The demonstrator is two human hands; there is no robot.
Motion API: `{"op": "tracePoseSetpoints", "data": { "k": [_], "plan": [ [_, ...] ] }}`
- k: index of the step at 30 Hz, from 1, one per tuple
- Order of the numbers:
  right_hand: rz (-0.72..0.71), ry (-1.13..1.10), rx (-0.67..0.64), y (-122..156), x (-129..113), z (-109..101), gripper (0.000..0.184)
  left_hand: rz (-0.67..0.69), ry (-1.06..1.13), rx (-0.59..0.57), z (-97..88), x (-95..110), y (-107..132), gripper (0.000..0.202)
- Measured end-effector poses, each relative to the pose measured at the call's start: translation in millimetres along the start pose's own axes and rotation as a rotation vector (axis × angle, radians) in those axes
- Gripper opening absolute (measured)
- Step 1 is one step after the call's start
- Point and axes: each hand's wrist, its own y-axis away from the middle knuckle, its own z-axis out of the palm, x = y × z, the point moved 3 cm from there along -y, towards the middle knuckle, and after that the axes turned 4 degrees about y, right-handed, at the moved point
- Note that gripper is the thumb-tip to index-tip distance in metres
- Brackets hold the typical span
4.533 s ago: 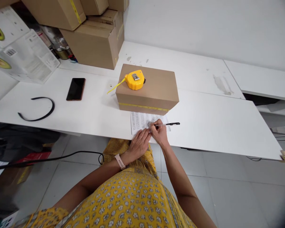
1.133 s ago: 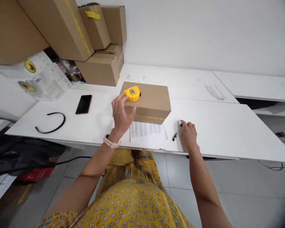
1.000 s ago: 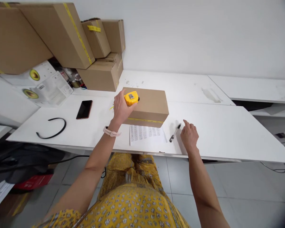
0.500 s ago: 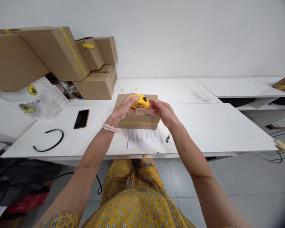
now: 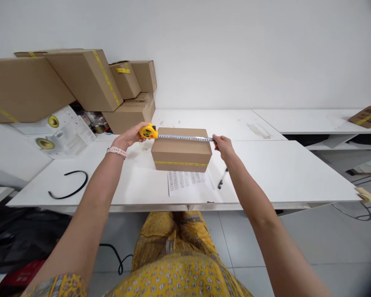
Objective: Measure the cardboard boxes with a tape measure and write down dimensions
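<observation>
A yellow tape measure (image 5: 149, 131) is held in my left hand (image 5: 132, 136), its case just past the left edge of a closed cardboard box (image 5: 182, 158). The pulled-out blade (image 5: 185, 137) stretches level across the top of the box. My right hand (image 5: 223, 145) pinches the blade's free end beyond the box's right edge. Whether the blade touches the cardboard I cannot tell. In front of the box, partly under it, lies a printed sheet of paper (image 5: 188, 186). A pen (image 5: 223, 179) rests to the right of the sheet, below my right hand.
Stacked cardboard boxes (image 5: 80, 78) and white cartons with avocado pictures (image 5: 64, 134) fill the table's left side. A black curved band (image 5: 80, 183) lies near the front left. Another box (image 5: 369, 116) sits on the far right table. The wall is behind.
My hands have moved apart, left hand leftward with the case and right hand rightward with the blade end. The blade now spans the box. My left arm now hides the phone.
</observation>
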Motion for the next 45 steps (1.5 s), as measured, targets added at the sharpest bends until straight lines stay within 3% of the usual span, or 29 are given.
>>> {"op": "tracePoseSetpoints", "data": {
  "k": [2, 5, 13, 27, 36, 41, 43, 45],
  "plan": [
    [0.014, 0.031, -0.013, -0.4, 11.8, 5.6, 0.042, -0.065, 0.036, 0.007, -20.8, -12.6, -6.4, 0.04],
    [-0.003, 0.072, -0.005, 0.1, 18.7, 14.5, 0.035, -0.116, 0.073, 0.001, -33.3, -24.9, -13.3, 0.039],
    [0.078, 0.138, -0.003, -8.4, 20.7, 21.4, 0.031, -0.096, 0.112, -0.038, -26.0, -26.4, -15.4, 0.04],
    [0.115, 0.032, 0.036, -8.6, 27.2, 25.5, 0.033, -0.073, 0.04, -0.063, -48.7, -38.1, -10.0, 0.049],
    [0.05, 0.103, 0.059, -6.5, 27.2, 23.6, 0.037, -0.076, 0.042, -0.038, -40.8, -36.6, -12.2, 0.043],
    [-0.058, 0.223, 0.075, -15.6, 16.2, 16.5, 0.041, -0.038, -0.024, -0.051, -39.5, -12.3, 8.7, 0.041],
    [-0.123, 0.166, 0.077, -23.2, 2.9, 15.1, 0.039, 0.005, -0.036, -0.133, -22.6, -3.4, 31.1, 0.047],
    [-0.22, 0.113, 0.086, -30.9, -13.8, 17.9, 0.037, 0.021, -0.002, -0.263, 13.4, -4.3, 61.3, 0.058]
  ]
}}
